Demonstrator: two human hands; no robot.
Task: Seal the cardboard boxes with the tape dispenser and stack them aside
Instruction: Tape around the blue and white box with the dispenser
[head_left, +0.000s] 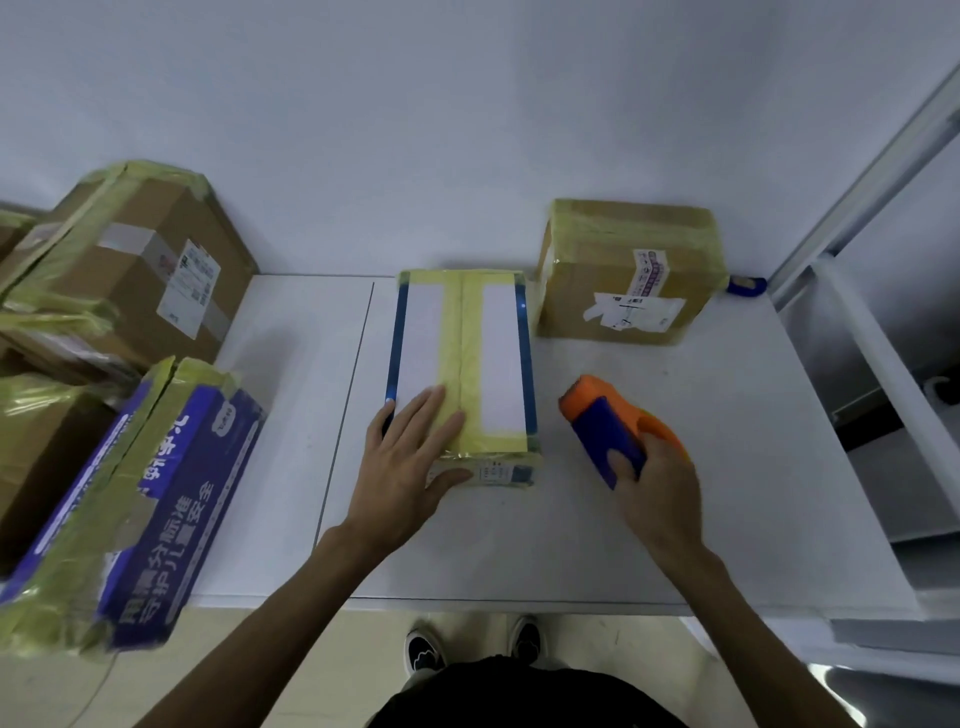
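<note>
Tape, yellow, runs down the middle of the white box. This box lies in the middle of the frame on the table. It has blue edges, and more yellow tape goes across its far end and its near end.

The left hand lies on the near end of the white box. Its fingers are straight and flat on the top. The thumb rests against the near side. The hand is not curled round anything.

The right hand is to the right of the white box, low in the frame. Its fingers are curled round the dispenser, which is orange and blue. The dispenser is near the white box but apart from it. I cannot tell if it touches the table.

A brown box with yellow tape stands on the table in the upper right, just past the white box's far right corner. A pile of taped brown boxes sits at the upper left. A blue box with white writing and yellow tape lies at the lower left. Two shoes show at the bottom.
</note>
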